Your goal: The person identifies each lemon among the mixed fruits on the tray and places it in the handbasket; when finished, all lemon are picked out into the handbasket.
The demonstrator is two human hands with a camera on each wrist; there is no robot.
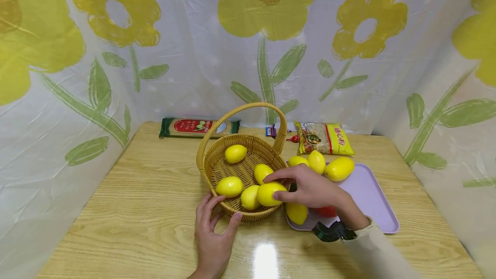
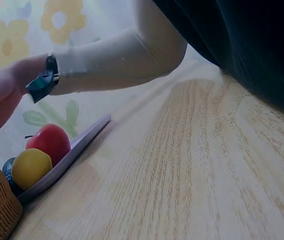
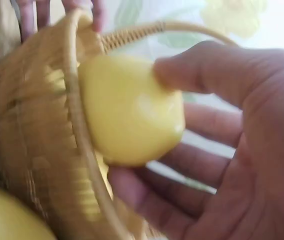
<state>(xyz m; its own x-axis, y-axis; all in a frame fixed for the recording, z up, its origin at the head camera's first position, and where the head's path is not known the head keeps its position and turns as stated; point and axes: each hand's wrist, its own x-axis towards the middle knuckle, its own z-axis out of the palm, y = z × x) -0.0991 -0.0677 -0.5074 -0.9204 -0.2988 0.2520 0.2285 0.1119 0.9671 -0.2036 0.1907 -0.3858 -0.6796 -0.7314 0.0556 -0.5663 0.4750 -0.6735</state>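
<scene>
Lemon (image 1: 270,193) number five sits in my right hand (image 1: 314,190), held at the near right rim of the wicker basket (image 1: 217,162). Its long axis lies roughly level and runs left to right in my head view, one end toward the basket's middle and the other into my palm. My fingers wrap it: thumb on the near side, the others over the top; the right wrist view shows the same lemon (image 3: 132,107) pressed between thumb and fingers right against the rim.

My left hand (image 1: 214,234) rests on the worktop (image 1: 135,210) with its fingers spread and fairly straight against the basket's near wall, steadying it without curling round anything.

Four more lemons lie inside the basket: one at the far side, one near the middle, two along the near wall. On the lilac tray (image 1: 373,197) just right of the basket I see four further lemons and something red under my wrist. Two food packets lie at the far edge, a green one (image 1: 197,127) and a yellow one (image 1: 323,138).
</scene>
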